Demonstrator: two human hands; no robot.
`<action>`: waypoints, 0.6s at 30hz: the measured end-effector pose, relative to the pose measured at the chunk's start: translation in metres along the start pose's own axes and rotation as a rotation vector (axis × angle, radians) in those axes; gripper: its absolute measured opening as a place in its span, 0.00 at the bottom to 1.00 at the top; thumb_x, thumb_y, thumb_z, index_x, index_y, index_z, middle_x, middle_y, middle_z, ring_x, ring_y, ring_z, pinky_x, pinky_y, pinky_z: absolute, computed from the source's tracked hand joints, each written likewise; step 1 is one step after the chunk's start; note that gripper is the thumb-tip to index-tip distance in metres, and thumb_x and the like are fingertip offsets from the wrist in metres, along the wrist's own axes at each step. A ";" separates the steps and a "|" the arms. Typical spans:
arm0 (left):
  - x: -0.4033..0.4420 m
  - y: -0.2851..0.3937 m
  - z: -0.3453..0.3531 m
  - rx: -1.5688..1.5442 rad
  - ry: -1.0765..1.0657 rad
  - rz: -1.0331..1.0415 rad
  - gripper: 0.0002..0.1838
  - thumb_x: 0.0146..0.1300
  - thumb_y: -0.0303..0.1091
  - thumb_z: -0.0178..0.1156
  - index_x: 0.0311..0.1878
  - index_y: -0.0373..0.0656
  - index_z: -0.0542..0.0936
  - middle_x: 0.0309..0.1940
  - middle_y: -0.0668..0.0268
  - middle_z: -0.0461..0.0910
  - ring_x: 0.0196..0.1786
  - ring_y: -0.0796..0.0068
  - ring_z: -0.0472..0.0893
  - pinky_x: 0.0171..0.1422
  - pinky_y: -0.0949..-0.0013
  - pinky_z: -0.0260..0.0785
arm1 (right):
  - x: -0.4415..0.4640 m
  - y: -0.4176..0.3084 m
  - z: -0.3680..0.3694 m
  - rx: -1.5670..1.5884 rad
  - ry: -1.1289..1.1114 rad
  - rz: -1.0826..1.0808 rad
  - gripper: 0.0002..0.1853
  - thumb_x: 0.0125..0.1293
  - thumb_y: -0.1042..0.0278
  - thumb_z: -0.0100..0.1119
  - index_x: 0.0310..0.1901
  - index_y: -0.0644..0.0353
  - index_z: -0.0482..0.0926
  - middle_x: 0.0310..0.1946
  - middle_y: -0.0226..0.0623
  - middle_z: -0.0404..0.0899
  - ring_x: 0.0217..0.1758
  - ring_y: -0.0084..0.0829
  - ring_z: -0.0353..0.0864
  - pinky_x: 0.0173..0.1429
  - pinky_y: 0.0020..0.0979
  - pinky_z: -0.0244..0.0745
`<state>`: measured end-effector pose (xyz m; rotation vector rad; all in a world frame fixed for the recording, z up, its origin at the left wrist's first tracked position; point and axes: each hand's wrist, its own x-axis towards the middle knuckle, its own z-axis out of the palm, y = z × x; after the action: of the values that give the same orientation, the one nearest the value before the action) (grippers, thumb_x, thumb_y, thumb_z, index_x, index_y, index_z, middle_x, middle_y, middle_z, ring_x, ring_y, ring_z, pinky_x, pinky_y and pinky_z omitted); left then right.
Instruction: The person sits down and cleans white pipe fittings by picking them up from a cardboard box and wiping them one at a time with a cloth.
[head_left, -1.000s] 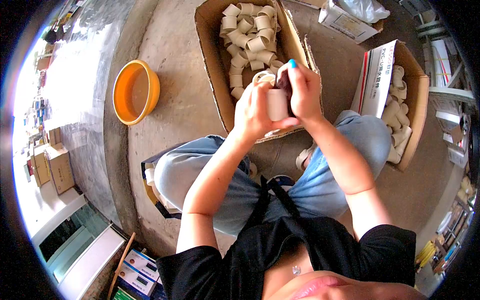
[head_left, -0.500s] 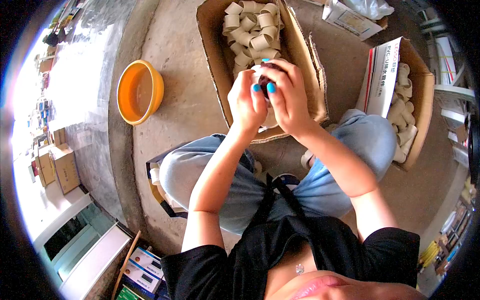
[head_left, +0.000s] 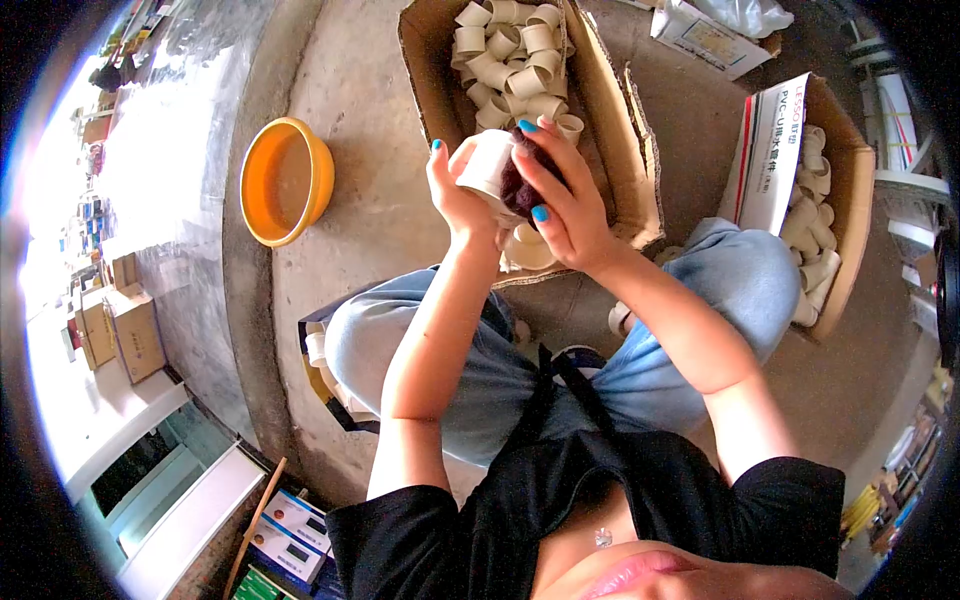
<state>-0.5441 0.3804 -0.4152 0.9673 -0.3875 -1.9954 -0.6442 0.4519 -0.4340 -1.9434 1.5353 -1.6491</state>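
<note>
My left hand [head_left: 463, 195] cradles a cream-white pipe fitting [head_left: 487, 163] from its left side, with the thumb hidden beneath. My right hand [head_left: 572, 205] presses a dark maroon cloth [head_left: 531, 175] against the fitting's right side, its fingers wrapped over the cloth. Both hands are above the near end of a long open cardboard box [head_left: 640, 165], where many beige fittings [head_left: 520, 68] lie in a pile. Another pale fitting [head_left: 530, 248] shows just below the hands, at the box's near edge.
An orange basin [head_left: 287, 182] stands on the floor at left. At right is a printed carton [head_left: 770, 155] of beige fittings. A smaller box [head_left: 712, 42] with clear plastic lies behind. Beside my left knee, a dark-edged container [head_left: 318, 372] holds pale pieces.
The fitting has turned and tilted between my hands. My left hand has opened outward and moved slightly left, while my right hand has shifted the cloth onto the fitting's right side.
</note>
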 end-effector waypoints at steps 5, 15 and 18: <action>0.018 0.007 -0.012 0.050 0.005 -0.129 0.27 0.60 0.54 0.40 0.41 0.38 0.75 0.35 0.57 0.78 0.37 0.63 0.78 0.45 0.64 0.70 | 0.005 0.001 -0.002 -0.160 -0.067 -0.148 0.23 0.61 0.53 0.43 0.56 0.48 0.71 0.61 0.44 0.61 0.64 0.57 0.57 0.64 0.53 0.55; 0.005 -0.010 -0.001 1.327 -0.294 1.016 0.11 0.54 0.33 0.48 0.25 0.35 0.74 0.22 0.53 0.73 0.26 0.55 0.74 0.29 0.63 0.67 | 0.026 0.000 -0.018 -0.215 -0.033 -0.053 0.19 0.54 0.61 0.50 0.48 0.52 0.76 0.41 0.34 0.76 0.45 0.40 0.74 0.52 0.36 0.71; 0.006 -0.015 -0.004 1.214 -0.275 0.850 0.11 0.56 0.34 0.48 0.27 0.36 0.73 0.22 0.54 0.73 0.25 0.56 0.74 0.30 0.63 0.67 | 0.022 0.000 -0.017 -0.141 -0.010 0.025 0.20 0.54 0.61 0.50 0.49 0.52 0.76 0.42 0.35 0.76 0.47 0.39 0.73 0.53 0.36 0.70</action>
<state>-0.5515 0.3852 -0.4298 0.9167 -1.9258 -0.9661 -0.6605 0.4432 -0.4140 -1.9879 1.7083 -1.5570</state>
